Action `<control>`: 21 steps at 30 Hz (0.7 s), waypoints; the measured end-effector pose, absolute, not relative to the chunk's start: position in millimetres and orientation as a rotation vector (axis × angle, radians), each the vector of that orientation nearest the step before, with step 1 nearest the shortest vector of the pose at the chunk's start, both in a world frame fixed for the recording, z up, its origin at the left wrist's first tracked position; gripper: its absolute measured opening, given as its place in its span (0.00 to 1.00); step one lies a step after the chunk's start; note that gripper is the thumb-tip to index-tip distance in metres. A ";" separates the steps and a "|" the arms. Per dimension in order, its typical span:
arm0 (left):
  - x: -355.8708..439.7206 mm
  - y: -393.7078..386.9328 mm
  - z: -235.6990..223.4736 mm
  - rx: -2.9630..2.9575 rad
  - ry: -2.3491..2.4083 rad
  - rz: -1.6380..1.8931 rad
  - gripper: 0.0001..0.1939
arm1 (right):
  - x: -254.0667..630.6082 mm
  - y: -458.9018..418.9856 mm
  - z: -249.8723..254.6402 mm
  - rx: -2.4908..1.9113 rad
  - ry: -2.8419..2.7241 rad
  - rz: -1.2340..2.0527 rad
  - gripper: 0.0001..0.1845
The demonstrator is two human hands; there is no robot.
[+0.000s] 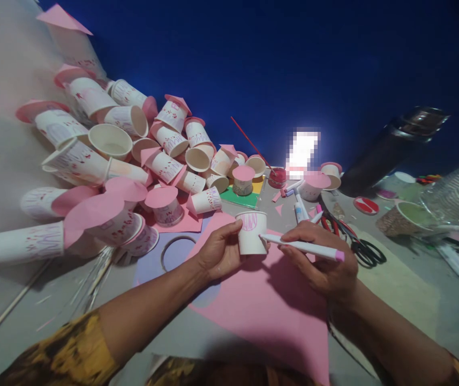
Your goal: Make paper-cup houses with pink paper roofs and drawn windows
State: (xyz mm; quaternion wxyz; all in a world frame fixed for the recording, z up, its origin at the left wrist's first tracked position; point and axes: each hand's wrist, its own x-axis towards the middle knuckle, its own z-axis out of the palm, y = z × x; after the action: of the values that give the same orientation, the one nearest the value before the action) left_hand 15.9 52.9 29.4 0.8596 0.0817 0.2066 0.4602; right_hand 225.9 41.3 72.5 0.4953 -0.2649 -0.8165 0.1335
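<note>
We hold a white paper cup (252, 238) upright over a pink paper sheet (285, 319), near the sheet's far edge; purple loops are scribbled below its rim. Our left hand (222, 249) grips the cup's left side, while our right hand (325, 262) pinches a white marker (309, 248), its tip at the cup's right wall, though we cannot tell whether they touch. Off the pink sheet's left edge, a dark ring (162, 257) lies on a lavender sheet (148, 274). Decorated cups (167, 167) with pink paper tops pile toward the table's (177, 346) far left corner. Black-handled scissors (368, 252) lie beyond the pink sheet's right edge.
</note>
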 end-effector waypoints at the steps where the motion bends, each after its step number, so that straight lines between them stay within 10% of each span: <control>1: 15.9 52.8 29.6 0.175 0.434 0.964 0.20 | 225.9 41.4 72.5 -0.644 -1.978 0.326 0.11; 21: 16.2 53.3 29.6 0.208 0.446 0.960 0.15 | 224.6 40.6 74.6 -0.611 -1.994 0.306 0.10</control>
State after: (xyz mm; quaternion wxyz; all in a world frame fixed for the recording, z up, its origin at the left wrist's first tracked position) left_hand 16.2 53.3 29.6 0.8580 0.0989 0.2124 0.4572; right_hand 224.6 40.6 74.6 0.4941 -0.2520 -0.8225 0.1260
